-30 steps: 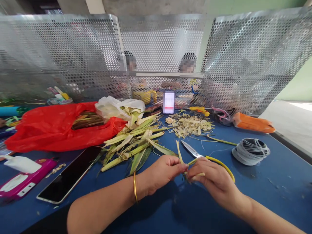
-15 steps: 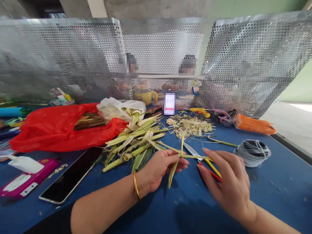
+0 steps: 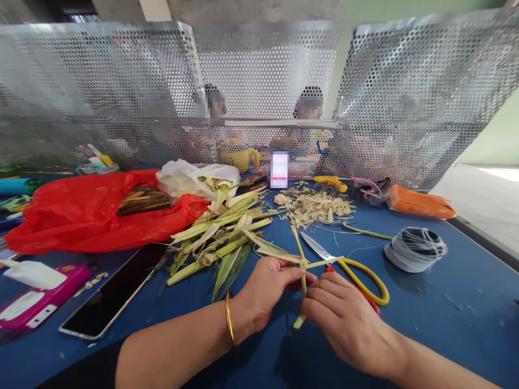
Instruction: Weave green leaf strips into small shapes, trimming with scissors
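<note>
My left hand (image 3: 267, 286), with a gold bangle on the wrist, pinches the middle of crossed pale green leaf strips (image 3: 302, 262) just above the blue table (image 3: 466, 313). My right hand (image 3: 344, 319) is closed on the lower part of the same strips, close against the left hand's fingertips. Scissors (image 3: 348, 265) with yellow and red handles lie flat on the table just beyond my right hand, blades pointing away to the left.
A heap of green leaf strips (image 3: 219, 232) lies beyond my left hand, beside a red plastic bag (image 3: 81, 213) and a white bag (image 3: 194, 178). Trimmings (image 3: 316, 205), a coil of thread (image 3: 416, 248), a phone (image 3: 109, 297) and a pink case (image 3: 36, 302) lie about. Two people sit behind the perforated metal screen (image 3: 263, 81).
My right hand was open over the scissors half a second ago; it has come back left and closed on the leaf strips. The strips have turned in my left hand.
</note>
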A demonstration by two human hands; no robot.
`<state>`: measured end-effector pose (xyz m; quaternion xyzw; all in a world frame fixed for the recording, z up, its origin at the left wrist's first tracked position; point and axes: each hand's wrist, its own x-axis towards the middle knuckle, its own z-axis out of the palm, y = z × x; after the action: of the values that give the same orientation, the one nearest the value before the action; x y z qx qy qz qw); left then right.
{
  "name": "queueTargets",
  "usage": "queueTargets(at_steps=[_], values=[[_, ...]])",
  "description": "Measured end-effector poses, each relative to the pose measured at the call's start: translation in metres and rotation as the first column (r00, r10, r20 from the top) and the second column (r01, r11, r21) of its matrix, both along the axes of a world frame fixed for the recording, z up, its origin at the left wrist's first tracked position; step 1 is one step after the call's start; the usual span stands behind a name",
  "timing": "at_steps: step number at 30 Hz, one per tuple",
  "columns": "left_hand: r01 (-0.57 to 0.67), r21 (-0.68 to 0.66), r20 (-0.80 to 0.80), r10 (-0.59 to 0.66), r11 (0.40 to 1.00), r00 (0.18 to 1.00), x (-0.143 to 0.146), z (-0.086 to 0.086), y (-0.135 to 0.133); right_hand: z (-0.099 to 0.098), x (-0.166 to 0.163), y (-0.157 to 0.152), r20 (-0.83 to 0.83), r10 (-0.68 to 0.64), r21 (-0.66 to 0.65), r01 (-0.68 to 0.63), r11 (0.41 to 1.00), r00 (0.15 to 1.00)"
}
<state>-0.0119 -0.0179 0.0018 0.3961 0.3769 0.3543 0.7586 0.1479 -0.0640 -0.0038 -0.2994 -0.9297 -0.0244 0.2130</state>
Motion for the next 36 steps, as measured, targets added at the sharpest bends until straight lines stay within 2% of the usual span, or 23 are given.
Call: queueTargets(at_steps=[7, 11, 13, 16, 18, 21, 24, 27, 30, 33, 36], values=[[-0.095, -0.084, -0.01, 0.094, 0.992, 0.995, 0.002, -0.001, -0.006, 0.0, -0.006, -0.003, -0.048, 0.087, -0.075, -0.091, 0.993, 0.995], [-0.105, -0.086, 0.003, 0.105, 0.991, 0.994, -0.001, 0.0, -0.002, 0.003, -0.003, 0.001, -0.032, 0.043, -0.035, -0.044, 0.998, 0.999], [-0.079, -0.101, 0.025, 0.082, 0.992, 0.996, -0.004, 0.0, 0.003, 0.005, 0.001, 0.003, -0.079, 0.011, -0.022, -0.013, 1.0, 0.997], [0.051, -0.102, 0.136, -0.037, 0.993, 0.99, -0.012, 0.002, 0.012, 0.005, 0.007, 0.006, -0.246, -0.061, -0.073, 0.045, 0.996, 0.967], [0.207, -0.046, 0.27, -0.188, 0.977, 0.944, -0.019, 0.005, 0.02, 0.004, 0.011, 0.008, -0.381, -0.132, -0.127, 0.09, 0.988, 0.915], [0.437, 0.048, 0.399, -0.418, 0.898, 0.816, -0.03, 0.011, 0.03, 0.001, 0.015, 0.009, -0.544, -0.267, -0.251, 0.15, 0.956, 0.795], [0.52, 0.036, 0.411, -0.487, 0.853, 0.77, -0.036, 0.015, 0.036, 0.001, 0.017, 0.009, -0.616, -0.358, -0.373, 0.141, 0.917, 0.702], [0.449, 0.051, 0.304, -0.442, 0.892, 0.844, -0.034, 0.012, 0.033, 0.002, 0.016, 0.009, -0.609, -0.364, -0.409, 0.114, 0.905, 0.704], [0.304, 0.104, 0.08, -0.313, 0.947, 0.946, -0.024, 0.006, 0.023, 0.002, 0.014, 0.01, -0.554, -0.338, -0.409, 0.104, 0.906, 0.761], [0.213, 0.099, -0.04, -0.21, 0.972, 0.977, -0.014, 0.001, 0.014, 0.002, 0.012, 0.011, -0.484, -0.279, -0.388, 0.082, 0.918, 0.829], [0.092, 0.063, -0.094, -0.086, 0.994, 0.992, -0.009, -0.003, 0.012, 0.004, 0.009, 0.01, -0.409, -0.178, -0.3, 0.053, 0.953, 0.895]])
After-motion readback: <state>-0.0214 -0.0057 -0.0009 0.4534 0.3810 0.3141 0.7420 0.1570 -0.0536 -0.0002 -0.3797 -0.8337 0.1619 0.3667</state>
